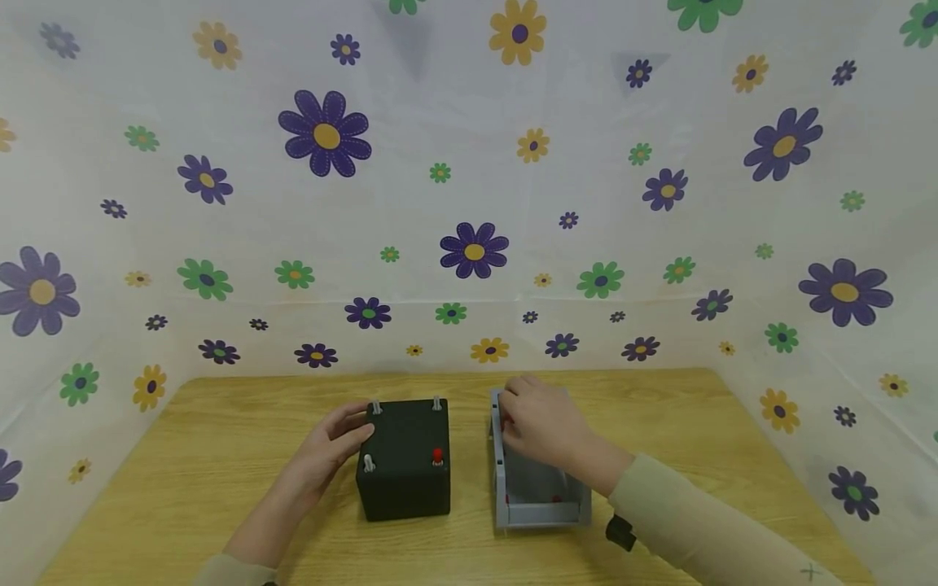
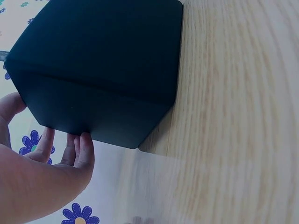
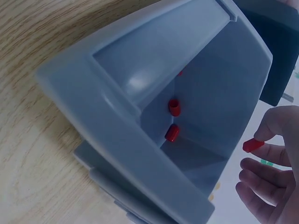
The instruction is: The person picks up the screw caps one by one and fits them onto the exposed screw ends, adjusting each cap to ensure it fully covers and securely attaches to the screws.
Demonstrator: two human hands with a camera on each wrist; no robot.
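A black box (image 1: 407, 443) stands on the table with a metal post at each top corner. The front-right post bears a red cap (image 1: 437, 456); the other three posts look bare. My left hand (image 1: 333, 448) holds the box at its left side, thumb at the top edge and fingertips (image 2: 85, 142) against the side. To the right is a grey plastic bin (image 1: 544, 513), with loose red caps (image 3: 174, 108) inside. Over the bin's far end, my right hand (image 1: 542, 423) pinches a small red cap (image 3: 253, 145) between thumb and forefinger.
The wooden table (image 1: 242, 456) is enclosed at the back and sides by a white flower-patterned sheet (image 1: 410, 212). A strip of bare tabletop lies between box and bin. A black object (image 1: 620, 533) sits at the right wrist.
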